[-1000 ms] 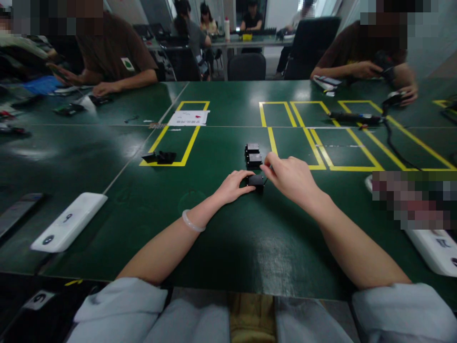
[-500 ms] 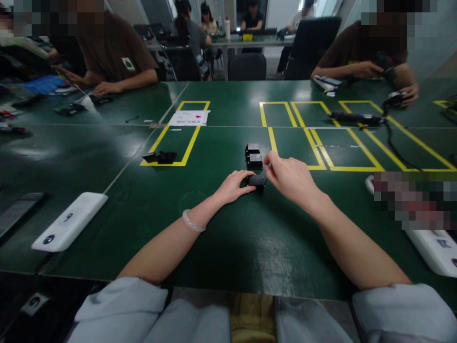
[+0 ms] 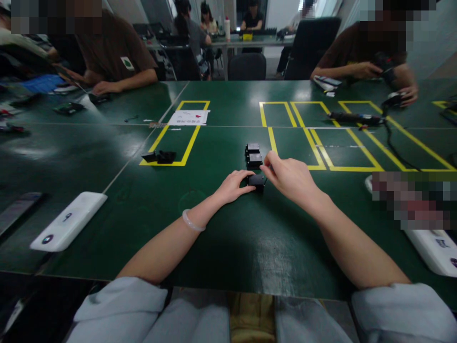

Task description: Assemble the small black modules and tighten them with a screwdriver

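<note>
My left hand (image 3: 233,186) grips a small black box-shaped part (image 3: 256,181) on the green table (image 3: 221,247), thumb on its near side and fingers on its far side. Just right of that part is my right hand (image 3: 285,174), its thumb and index finger pinched together; a thin dark piece shows beneath the fingertips, too small to identify. Right behind the held part, two similar black parts with greyish tops (image 3: 253,158) stand one behind the other.
Yellow tape outlines (image 3: 193,145) mark the table, with a black object (image 3: 160,156) and a paper sheet (image 3: 189,117) at the left one. White numbered cases (image 3: 69,221) lie at both sides. A black tool (image 3: 355,118) lies back right. Two people sit opposite.
My right hand's fingertips have shifted slightly left, towards the black parts. My left hand keeps its grip on the same part.
</note>
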`<state>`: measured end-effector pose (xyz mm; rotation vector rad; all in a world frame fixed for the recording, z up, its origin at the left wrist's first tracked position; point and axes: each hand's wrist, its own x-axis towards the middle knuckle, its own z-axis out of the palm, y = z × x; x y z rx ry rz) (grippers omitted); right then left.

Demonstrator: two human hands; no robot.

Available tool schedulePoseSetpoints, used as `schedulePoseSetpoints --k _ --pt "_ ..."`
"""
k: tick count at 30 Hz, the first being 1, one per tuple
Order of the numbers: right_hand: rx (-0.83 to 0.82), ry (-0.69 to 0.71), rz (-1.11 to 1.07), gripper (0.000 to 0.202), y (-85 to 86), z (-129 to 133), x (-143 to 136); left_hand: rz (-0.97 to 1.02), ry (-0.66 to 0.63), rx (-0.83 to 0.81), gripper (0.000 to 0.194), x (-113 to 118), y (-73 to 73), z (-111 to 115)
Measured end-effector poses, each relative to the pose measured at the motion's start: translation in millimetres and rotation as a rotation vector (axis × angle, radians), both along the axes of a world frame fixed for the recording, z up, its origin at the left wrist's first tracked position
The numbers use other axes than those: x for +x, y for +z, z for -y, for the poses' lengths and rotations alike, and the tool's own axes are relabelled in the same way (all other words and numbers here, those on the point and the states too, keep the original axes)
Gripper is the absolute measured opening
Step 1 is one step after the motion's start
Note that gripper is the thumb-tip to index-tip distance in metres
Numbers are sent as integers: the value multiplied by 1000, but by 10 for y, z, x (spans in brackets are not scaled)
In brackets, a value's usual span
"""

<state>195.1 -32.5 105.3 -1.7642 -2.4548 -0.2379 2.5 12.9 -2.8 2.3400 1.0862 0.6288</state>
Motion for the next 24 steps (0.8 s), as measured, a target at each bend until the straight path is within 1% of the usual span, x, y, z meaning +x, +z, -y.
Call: schedulePoseSetpoints --k 2,10,17,24 --pt "-1 -16 5 38 -10 -9 6 -2 5 -7 44 3 4 4" --pt "-18 17 -41 32 10 2 10 -1 7 -10 41 2 30 12" --pt "21 -16 5 38 -6 -19 23 6 3 -15 42 -4 31 13" --pt "27 11 -14 30 -2 -9 26 9 -2 -23 42 -1 47 13"
